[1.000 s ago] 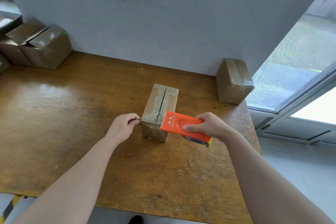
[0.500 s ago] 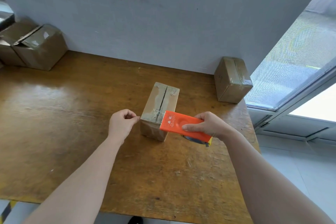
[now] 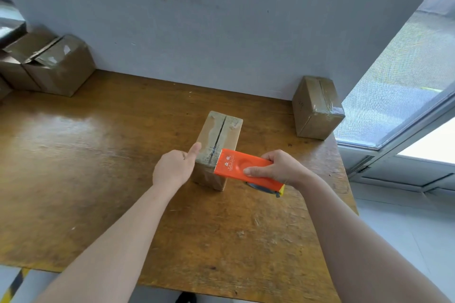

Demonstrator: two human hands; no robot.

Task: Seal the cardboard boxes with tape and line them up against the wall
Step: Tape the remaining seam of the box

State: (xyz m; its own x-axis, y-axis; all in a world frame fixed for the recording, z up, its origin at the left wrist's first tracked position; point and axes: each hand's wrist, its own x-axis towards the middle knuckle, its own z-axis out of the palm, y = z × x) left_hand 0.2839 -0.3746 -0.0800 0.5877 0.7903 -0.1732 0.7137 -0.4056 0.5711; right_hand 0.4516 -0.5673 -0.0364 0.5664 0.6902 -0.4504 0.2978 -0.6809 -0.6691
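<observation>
A small cardboard box [image 3: 222, 130] stands in the middle of the wooden table [image 3: 86, 160], with a dark seam down its top and clear tape over the near end. My left hand [image 3: 172, 171] is beside the box's near left corner, one straight digit pressing on the top edge while the other fingers are curled. My right hand [image 3: 280, 167] grips an orange tape dispenser [image 3: 236, 165], whose toothed edge lies on the near end of the box top. The roll under the dispenser is mostly hidden.
A taped box [image 3: 316, 108] stands against the grey wall at the table's back right corner. Several boxes [image 3: 54, 66] are stacked at the back left. A glass door [image 3: 406, 86] is to the right, past the table's right edge.
My left hand let go of its pinch at the box's corner and stretched one digit onto the box top. The dispenser has stayed at the near end of the box.
</observation>
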